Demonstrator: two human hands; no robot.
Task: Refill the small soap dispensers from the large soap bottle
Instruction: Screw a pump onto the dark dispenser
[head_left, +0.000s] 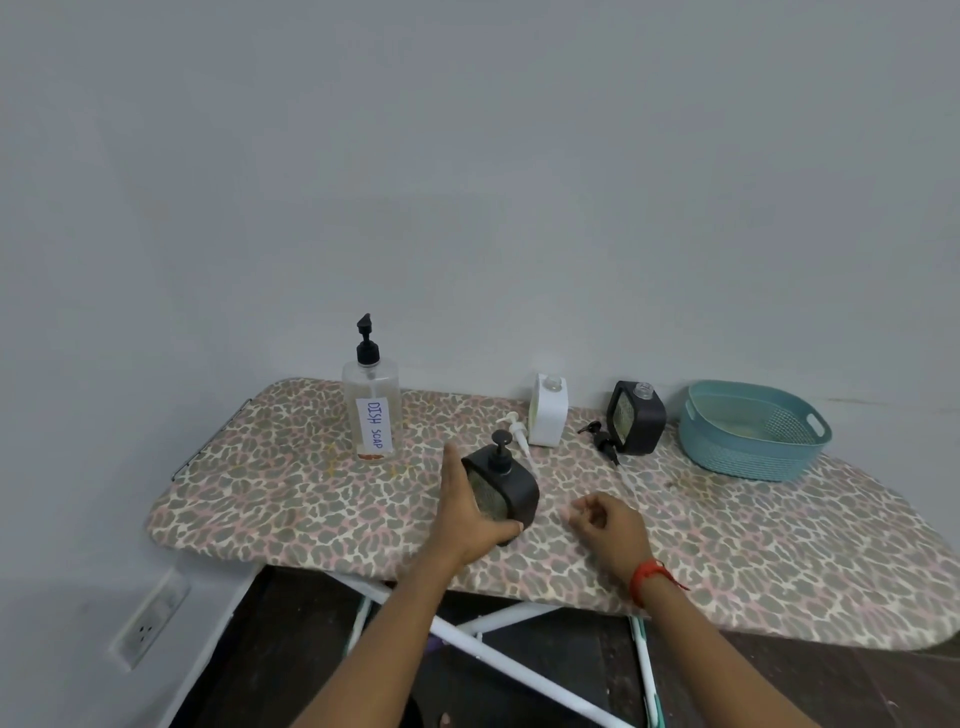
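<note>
Dispenser (521, 489), black, squarish, pump fitted, gripped by left hand (466, 512)

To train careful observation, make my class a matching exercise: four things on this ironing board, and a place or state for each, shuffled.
1 tall clear plastic dish soap bottle
2 white square dispenser
3 black pump-topped dispenser
4 teal plastic basket

A held by the left hand
B farthest right
C pump off, neck open
D farthest left

Pairs: 1-D, 2-C, 3-A, 4-B

Teal basket (748, 447) on leopard-print ironing board (291, 499); wall socket (148, 626).
</note>
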